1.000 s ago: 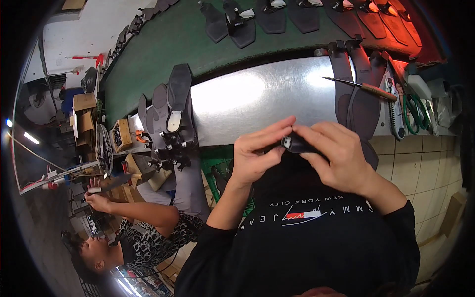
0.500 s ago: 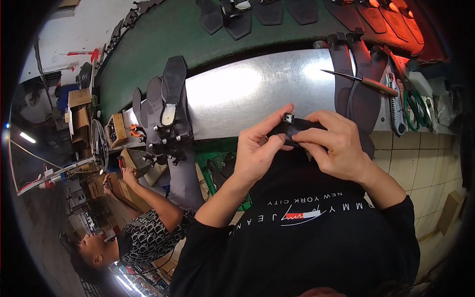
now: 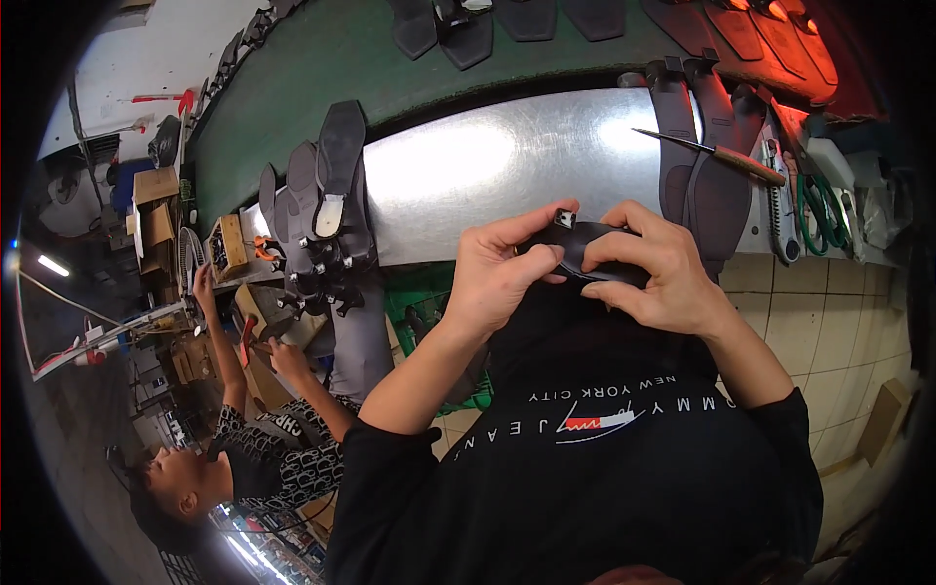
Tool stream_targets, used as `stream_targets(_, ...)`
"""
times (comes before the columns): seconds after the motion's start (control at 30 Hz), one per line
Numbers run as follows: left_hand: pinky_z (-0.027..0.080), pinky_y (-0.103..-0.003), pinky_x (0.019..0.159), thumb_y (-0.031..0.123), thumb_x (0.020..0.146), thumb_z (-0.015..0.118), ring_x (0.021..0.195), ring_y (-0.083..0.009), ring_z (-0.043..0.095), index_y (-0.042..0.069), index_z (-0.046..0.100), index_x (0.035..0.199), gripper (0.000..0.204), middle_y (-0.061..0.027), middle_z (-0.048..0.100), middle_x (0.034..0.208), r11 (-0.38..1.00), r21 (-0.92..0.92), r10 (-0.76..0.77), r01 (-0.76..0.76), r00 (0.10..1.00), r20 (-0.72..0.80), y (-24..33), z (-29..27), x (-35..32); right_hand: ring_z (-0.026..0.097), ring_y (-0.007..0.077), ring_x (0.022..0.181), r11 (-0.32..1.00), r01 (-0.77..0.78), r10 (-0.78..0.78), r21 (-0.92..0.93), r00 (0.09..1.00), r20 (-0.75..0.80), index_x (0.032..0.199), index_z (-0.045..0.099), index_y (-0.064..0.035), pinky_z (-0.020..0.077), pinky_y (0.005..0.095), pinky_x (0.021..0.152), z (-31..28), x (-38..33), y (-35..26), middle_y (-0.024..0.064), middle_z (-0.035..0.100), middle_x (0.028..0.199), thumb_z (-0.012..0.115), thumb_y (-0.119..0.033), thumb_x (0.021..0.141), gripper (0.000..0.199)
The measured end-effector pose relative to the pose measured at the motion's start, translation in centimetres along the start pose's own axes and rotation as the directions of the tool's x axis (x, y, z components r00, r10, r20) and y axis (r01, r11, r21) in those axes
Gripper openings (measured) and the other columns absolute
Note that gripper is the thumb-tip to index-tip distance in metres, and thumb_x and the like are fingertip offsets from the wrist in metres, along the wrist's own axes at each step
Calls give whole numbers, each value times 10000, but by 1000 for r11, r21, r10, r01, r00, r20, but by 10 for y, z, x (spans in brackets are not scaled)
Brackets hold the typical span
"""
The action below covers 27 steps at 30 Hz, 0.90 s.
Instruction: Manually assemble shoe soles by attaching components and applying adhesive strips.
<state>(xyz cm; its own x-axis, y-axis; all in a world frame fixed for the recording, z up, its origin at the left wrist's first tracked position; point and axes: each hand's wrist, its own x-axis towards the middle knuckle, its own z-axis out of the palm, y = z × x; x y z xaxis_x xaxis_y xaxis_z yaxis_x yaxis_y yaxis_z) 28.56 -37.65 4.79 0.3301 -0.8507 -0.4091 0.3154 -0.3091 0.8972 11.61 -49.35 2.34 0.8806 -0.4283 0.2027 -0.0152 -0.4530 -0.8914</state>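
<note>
Clamping a black shoe part (image 3: pixel 577 235) between the fingers of the left hand (image 3: pixel 495 275) and right hand (image 3: pixel 668 273).
Beyond the fingers shines the metal-topped desk (image 3: pixel 507 166); dark soles (image 3: pixel 339 151) crowd its left end, and other soles (image 3: pixel 720 210) lie right of the fingers, an awl (image 3: pixel 746 166) across them, a slim cutter (image 3: pixel 786 239) farther right. Both hands turn inward, left thumb pressing the part, right fingers curled over it.

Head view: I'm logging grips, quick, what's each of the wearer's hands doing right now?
Left hand: closed, holding a black shoe part with thumb and fingers.
Right hand: closed, holding the same black shoe part, farther right.
</note>
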Motion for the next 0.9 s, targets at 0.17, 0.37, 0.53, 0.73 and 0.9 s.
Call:
stream_targets(0.17, 598, -238, 665, -92, 791, 543, 908, -178, 675, -31, 591, 1214, 430, -157, 598, 1236, 992, -107, -65, 65, 998, 0, 1, 0, 0, 595, 246, 722, 999, 42, -44, -20, 989, -143, 843, 664, -111, 463, 326, 591, 8, -4, 2, 82, 561, 872, 788, -123, 635, 243)
stream_targets(0.37, 598, -274, 703, -17, 856, 519, 974, -149, 636, 48, 528, 1313, 462, -127, 594, 1243, 935, -337, -85, 111, 992, 93, 9, -1, -6, 593, 254, 713, 967, 210, -241, -148, 940, -243, 829, 680, -122, 465, 328, 594, 11, -8, 0, 94, 574, 876, 793, -130, 626, 233)
stream_targets(0.53, 582, -282, 726, 94, 896, 459, 1046, -185, 613, -8, 394, 1394, 513, -193, 545, 1286, 995, -95, -30, 37, 997, 77, 2, -6, -10, 604, 259, 692, 951, 219, -267, -218, 938, -223, 991, 645, -64, 474, 347, 615, 8, -7, -7, 97, 620, 861, 752, -50, 661, 347)
stream_targets(0.73, 459, -193, 674, 84, 889, 532, 811, -51, 568, 39, 591, 1186, 306, -18, 628, 975, 968, 14, -248, 251, 944, 218, 4, -13, -12, 640, 240, 641, 992, 96, -113, -81, 963, -244, 993, 618, -16, 492, 310, 551, 7, -15, -9, 101, 653, 782, 745, -39, 731, 292)
stream_targets(0.9, 443, -196, 625, 107, 901, 555, 717, -42, 544, 28, 630, 1103, 231, -6, 627, 863, 976, 119, -201, 184, 968, 148, 1, -5, -12, 659, 236, 667, 999, 43, -49, -28, 968, -248, 980, 626, -19, 504, 306, 565, 14, -16, -9, 106, 657, 779, 754, -50, 732, 281)
